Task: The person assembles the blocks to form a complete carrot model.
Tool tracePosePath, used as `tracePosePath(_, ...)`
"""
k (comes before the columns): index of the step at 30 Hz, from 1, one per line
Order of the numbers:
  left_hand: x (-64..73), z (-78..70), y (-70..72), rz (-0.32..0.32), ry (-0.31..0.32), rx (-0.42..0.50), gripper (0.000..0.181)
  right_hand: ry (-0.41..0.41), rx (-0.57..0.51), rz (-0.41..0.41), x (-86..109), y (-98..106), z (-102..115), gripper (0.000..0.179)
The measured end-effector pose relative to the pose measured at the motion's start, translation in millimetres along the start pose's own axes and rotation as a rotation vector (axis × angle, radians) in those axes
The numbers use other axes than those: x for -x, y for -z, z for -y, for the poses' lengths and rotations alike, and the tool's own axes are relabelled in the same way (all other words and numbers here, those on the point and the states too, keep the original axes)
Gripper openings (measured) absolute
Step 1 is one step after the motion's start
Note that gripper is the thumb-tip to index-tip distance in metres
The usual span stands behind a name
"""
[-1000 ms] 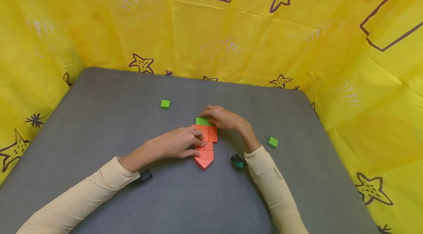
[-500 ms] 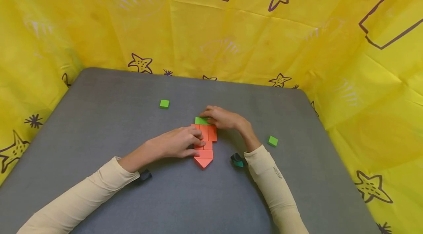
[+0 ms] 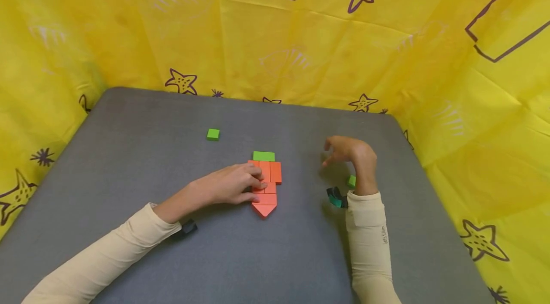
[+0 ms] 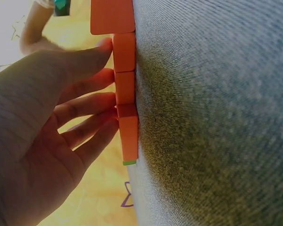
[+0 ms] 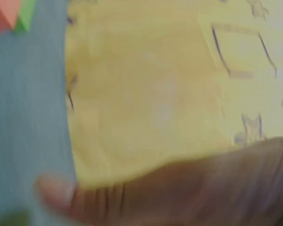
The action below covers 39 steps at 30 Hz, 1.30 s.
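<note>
Several orange blocks (image 3: 276,172) lie against one another on the grey surface, with a triangular block (image 3: 264,210) pointing toward the person. A long green block (image 3: 263,156) sits along their far side. My left hand (image 3: 229,183) rests its fingertips on the orange blocks and covers some of them. In the left wrist view its fingers (image 4: 92,101) are spread and loosely straight against the row. My right hand (image 3: 349,150) is raised to the right of the blocks, fingers loosely bent downward, holding nothing. It is blurred in the right wrist view.
One small green block (image 3: 213,134) lies at the back left of the grey table (image 3: 301,256). Another small green block (image 3: 351,181) is partly hidden beside the right wrist. A yellow patterned sheet (image 3: 240,46) stands round the table's back and sides.
My right hand has let go of the long green block and moved right, toward the small green block there. The left hand stays on the orange blocks.
</note>
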<state>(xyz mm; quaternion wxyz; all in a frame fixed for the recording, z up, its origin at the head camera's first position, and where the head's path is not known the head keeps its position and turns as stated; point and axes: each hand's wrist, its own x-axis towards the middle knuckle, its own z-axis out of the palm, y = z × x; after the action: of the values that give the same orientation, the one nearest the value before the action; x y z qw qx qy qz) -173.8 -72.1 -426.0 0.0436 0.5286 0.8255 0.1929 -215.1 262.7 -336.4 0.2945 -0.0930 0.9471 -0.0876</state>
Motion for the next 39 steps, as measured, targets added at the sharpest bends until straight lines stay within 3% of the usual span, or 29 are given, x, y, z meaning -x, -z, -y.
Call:
tracePosePath(2, 0.3, 0.3, -0.5, -0.005, -0.005, 0.003, 0.031, -0.202, -0.003, 0.03, 11.0, 1.2, -16.1, 0.049)
tracePosePath(4, 0.7, 0.3, -0.6, -0.007, -0.004, 0.005, 0.032, -0.348, -0.024, 0.067, 17.3, -0.3, -31.6, 0.052)
tracePosePath(8, 0.3, 0.4, -0.4, -0.006, -0.001, 0.005, 0.032, -0.469, -0.087, 0.097, 19.5, -7.2, -56.7, 0.055)
tracePosePath(12, 0.2, 0.3, 0.4, -0.001, -0.001, 0.004, 0.033, -0.385, -0.128, 0.184, 9.3, -13.0, -68.3, 0.036)
tracePosePath(15, 0.4, 0.4, 0.7, -0.001, -0.001, 0.006, 0.032, -0.257, -0.142, 0.22, -0.3, -14.6, -68.3, 0.034)
tracePosePath(21, 1.0, 1.3, -0.3, -0.01, -0.007, 0.007, 0.032, -0.123, -0.125, 0.049, -7.8, -11.7, -66.1, 0.051)
tracePosePath(23, 1.2, 1.5, -0.4, -0.01, -0.006, 0.003, 0.032, -0.107, -0.104, 0.042, -9.2, -11.7, -66.6, 0.051)
tracePosePath(30, 0.7, 2.2, -0.7, -0.009, -0.006, 0.003, 0.032, 0.01, -0.024, 0.031, -16.0, -14.4, -67.4, 0.03)
tracePosePath(35, 0.7, 1.1, 0.0, -0.007, -0.004, 0.007, 0.031, 0.113, -0.022, -0.085, -22.6, -14.2, -54.3, 0.019)
tracePosePath(39, 0.1, 1.3, -0.5, -0.002, 0.0, 0.007, 0.031, 0.237, -0.01, -0.182, -34.1, -14.1, -32.2, 0.015)
